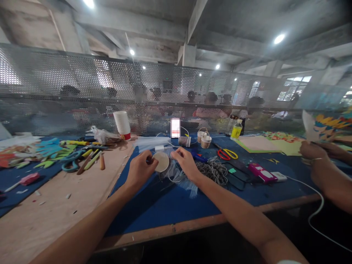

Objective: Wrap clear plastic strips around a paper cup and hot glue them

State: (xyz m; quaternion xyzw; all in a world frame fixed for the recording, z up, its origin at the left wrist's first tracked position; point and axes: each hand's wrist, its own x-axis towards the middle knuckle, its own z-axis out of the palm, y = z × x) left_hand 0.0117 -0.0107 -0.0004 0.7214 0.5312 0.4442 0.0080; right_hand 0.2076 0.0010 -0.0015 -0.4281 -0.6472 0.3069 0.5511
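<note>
In the head view my left hand (pixel 140 167) is closed at the left edge of a pale round piece (pixel 161 162), which may be a paper cup seen end-on. My right hand (pixel 186 163) is just right of it, its fingertips pinched together; whatever they hold is too small to make out. Clear plastic film (pixel 189 185) lies below and between the hands. A tangled heap of grey cord (pixel 214 171) rests by my right wrist. Behind the hands lies a spool (pixel 184 141) of cord, with two small cups with handles (pixel 205 140) to its right.
To the left are stacked paper cups (pixel 122 124), blue scissors (pixel 70 161) and several hand tools. Red-yellow scissors (pixel 227 154), a yellow bottle (pixel 236 130) and a magenta box (pixel 262 173) stand or lie rightward. Another person's hands (pixel 312 152) work at far right. A perforated screen (pixel 90 80) closes the back.
</note>
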